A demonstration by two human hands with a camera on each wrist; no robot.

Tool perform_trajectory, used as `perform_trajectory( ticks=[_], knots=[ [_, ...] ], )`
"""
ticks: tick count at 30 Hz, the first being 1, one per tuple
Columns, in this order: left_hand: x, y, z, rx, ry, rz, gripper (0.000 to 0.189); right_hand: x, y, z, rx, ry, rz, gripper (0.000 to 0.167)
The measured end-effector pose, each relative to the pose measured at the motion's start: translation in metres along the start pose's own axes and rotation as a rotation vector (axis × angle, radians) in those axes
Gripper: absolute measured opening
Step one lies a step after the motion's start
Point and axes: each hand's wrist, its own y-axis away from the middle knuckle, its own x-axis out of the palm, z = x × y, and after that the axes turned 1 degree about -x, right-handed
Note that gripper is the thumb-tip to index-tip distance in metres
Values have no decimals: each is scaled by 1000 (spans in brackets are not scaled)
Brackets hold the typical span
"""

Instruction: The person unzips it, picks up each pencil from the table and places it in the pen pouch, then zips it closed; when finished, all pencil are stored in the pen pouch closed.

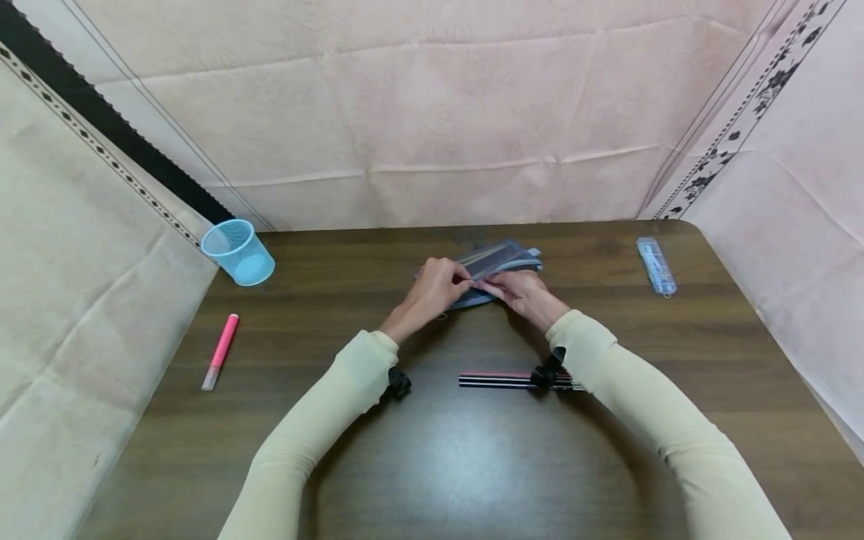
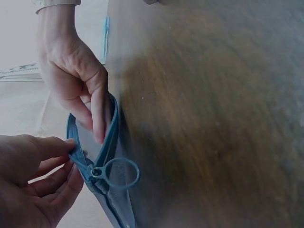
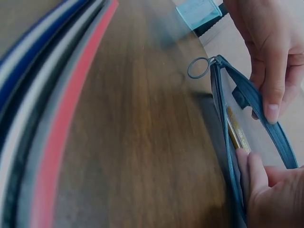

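A blue zip pouch (image 1: 496, 260) with clear panels sits at the table's back, held partly open between my hands. My left hand (image 1: 435, 287) pinches one zipped edge near the ring-shaped zipper pull (image 2: 123, 173). My right hand (image 1: 526, 292) reaches its straight fingers into the mouth from the other end. Inside lies a slim gold pen or pencil (image 3: 237, 130), its near end at my right fingertips (image 3: 242, 164); whether they grip it is hidden. Several dark, silver and pink sticks or pens (image 1: 499, 381) lie on the table below my right wrist.
A light blue cup (image 1: 246, 259) lies tilted at the back left edge. A pink marker (image 1: 220, 352) rests at the left. Toward the back right lies a small pale blue case (image 1: 656, 266). Cloth hangs behind and beside the wooden table (image 1: 432, 465).
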Motion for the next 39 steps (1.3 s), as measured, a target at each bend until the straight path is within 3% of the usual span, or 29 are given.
perform_trajectory(
  ticks=[7,13,15,17,20,23,26,30,39],
  knots=[
    [3,1,2,1,11,1,16,-6,8,-2,-26,28,50,44],
    [4,3,4,8,32,-2,17,-21,37,4,-61,248,147,45],
    [4,3,4,12,40,-4,17,-28,50,6,-106,443,199,42],
    [4,3,6,14,46,-8,17,-34,63,7,-217,751,288,37],
    [5,4,8,10,56,-10,17,-38,85,8,-514,1320,428,25],
    [6,3,8,9,64,-10,17,-43,106,7,-764,1664,544,15],
    [6,1,8,6,64,-9,17,-50,119,-1,-819,1759,657,11],
    [5,0,7,11,70,-3,17,-60,127,-18,-848,1825,679,10],
    [8,-2,6,16,59,-7,17,-67,128,-42,-926,1961,484,10]
  ],
)
